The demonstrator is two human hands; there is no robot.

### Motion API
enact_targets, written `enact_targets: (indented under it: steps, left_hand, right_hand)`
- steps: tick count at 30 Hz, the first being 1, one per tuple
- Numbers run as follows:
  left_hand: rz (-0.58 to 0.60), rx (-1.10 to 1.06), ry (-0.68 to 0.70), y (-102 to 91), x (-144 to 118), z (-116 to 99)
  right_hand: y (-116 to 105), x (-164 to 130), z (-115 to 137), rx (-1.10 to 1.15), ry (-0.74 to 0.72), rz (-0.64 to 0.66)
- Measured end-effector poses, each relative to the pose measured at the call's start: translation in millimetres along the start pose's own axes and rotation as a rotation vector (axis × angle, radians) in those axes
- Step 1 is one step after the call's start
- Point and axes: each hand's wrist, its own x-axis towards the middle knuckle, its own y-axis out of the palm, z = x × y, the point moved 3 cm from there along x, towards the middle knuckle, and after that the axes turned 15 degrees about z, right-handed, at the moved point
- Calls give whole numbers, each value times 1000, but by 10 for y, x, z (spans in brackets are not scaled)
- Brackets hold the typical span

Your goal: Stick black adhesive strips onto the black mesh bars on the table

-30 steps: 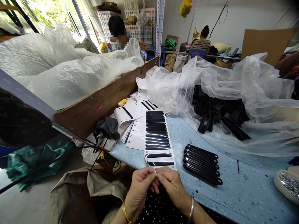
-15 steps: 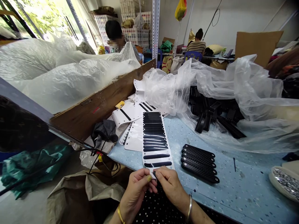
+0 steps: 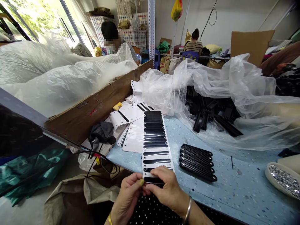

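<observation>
Left hand (image 3: 127,193) and right hand (image 3: 170,189) close together at the surface's (image 3: 175,132) near edge. Left: thumb pinched toward curled fingers. Right: back uppermost, fingers bent forward, thumb pointing left, apart from index. Right forearm (image 3: 199,215) slants in from below; right wrist (image 3: 184,201) near straight.

Qty: 2 hands (image 3: 127,193) near, 2 bracelets (image 3: 187,210), 5 blk bars (image 3: 198,162) R, 1 bowl (image 3: 272,183) R, 2 ppl (image 3: 193,47) far. Strips (image 3: 157,161): unclear.

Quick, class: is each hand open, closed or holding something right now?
Left hand: closed, pinching the white sheet at its near left corner.
Right hand: curled over that sheet's near end; whether it grips cannot be told.
</observation>
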Motion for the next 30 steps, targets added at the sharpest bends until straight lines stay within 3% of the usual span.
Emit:
enact_targets:
  steps: [4, 10, 12, 15, 20, 26, 30]
  left_hand:
    - [33, -18, 21, 114, 6, -39]
    - [70, -22, 21, 165, 46, -55]
    - [65, -21, 14, 153, 47, -50]
    - [10, -19, -14, 78, 22, -32]
    - [-117, -13, -57, -150, -55, -22]
    - [-196, 53, -79, -377, -61, -76]
    - [-379, 273, -42, -517, -191, -115]
  right_hand:
    - [102, 22, -7, 0, -7, 45]
    - [35, 32, -47, 199, 63, 137]
    - [8, 30, -81, 300, 125, 115]
    - [-88, 34, -113, 564, 232, -19]
    - [-538, 18, 61, 864, 142, -239]
    - [-1400, -350, 179, 709, -5, -588]
    - [-1658, -692, 49, 562, 13, -651]
